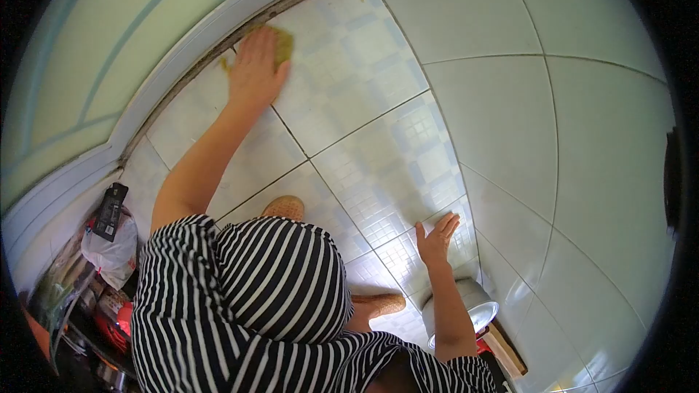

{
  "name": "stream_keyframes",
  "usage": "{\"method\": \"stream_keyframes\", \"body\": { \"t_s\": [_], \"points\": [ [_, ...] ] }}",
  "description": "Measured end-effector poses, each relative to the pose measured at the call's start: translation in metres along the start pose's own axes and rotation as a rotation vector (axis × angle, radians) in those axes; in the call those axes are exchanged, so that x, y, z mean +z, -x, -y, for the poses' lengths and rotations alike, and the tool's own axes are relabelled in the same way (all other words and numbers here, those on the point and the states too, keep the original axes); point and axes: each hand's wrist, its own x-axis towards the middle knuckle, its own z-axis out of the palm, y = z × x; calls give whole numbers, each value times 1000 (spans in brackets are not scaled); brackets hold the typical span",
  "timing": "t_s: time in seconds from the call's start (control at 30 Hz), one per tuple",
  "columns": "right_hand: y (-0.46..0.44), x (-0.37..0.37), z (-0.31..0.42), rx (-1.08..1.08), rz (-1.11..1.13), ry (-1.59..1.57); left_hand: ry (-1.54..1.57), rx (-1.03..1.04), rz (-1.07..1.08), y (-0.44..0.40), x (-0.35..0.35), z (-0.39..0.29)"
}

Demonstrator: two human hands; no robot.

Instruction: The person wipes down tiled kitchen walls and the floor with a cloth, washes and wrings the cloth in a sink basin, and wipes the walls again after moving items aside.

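Observation:
My left hand (256, 65) is stretched out at the upper left, pressing a yellow-green cloth (284, 45) flat on the tiled floor (342, 80), close to the dirty edge along the door frame. Part of the cloth shows to the right of the fingers, and a small bit shows on the left. At the right, my right hand (438, 236) is held out with its fingers apart and nothing in it, near the tiled wall and just above a metal pot.
A pale door (109, 51) with a white frame curves along the left. Bags and a black packet (111, 211) lie at the lower left. The metal pot (466, 306) stands by the tiled wall (495, 116). Sandals (285, 207) show beneath my striped clothing.

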Motion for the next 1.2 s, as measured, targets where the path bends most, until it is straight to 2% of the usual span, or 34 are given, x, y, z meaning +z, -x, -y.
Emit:
{"method": "stream_keyframes", "body": {
  "t_s": [0.1,0.17,0.23,0.3,0.47,0.53,0.67,0.7,0.73,0.83,0.93,1.13,1.2],
  "points": [
    [-1,4,-5,-10,-14,3,-69,-171,56,63,-21,26],
    [0,7,-6,-26,-34,32,-130,-190,14,100,-18,37],
    [0,6,-5,-43,-55,11,-190,-208,-28,99,-20,34],
    [-1,6,-3,-64,-73,-4,-64,-343,-29,81,-8,13],
    [1,3,-2,-28,-39,9,149,15,-7,-30,25,-40],
    [0,1,1,-19,-39,-2,140,176,-90,-79,45,-60],
    [0,4,-3,-51,-69,-6,176,231,-104,-129,55,-89],
    [0,4,-2,-48,-69,-9,220,274,-14,-125,49,-95],
    [1,3,-2,-36,-66,-15,263,317,77,-118,43,-100],
    [0,2,-1,-32,-59,-11,212,349,60,-51,29,-98],
    [1,3,-1,-45,-69,0,210,307,40,-24,16,-82],
    [1,8,-6,-77,-92,17,159,323,-127,-131,55,-91],
    [1,6,-9,-74,-83,11,169,303,-110,-142,58,-95]
  ]
}}
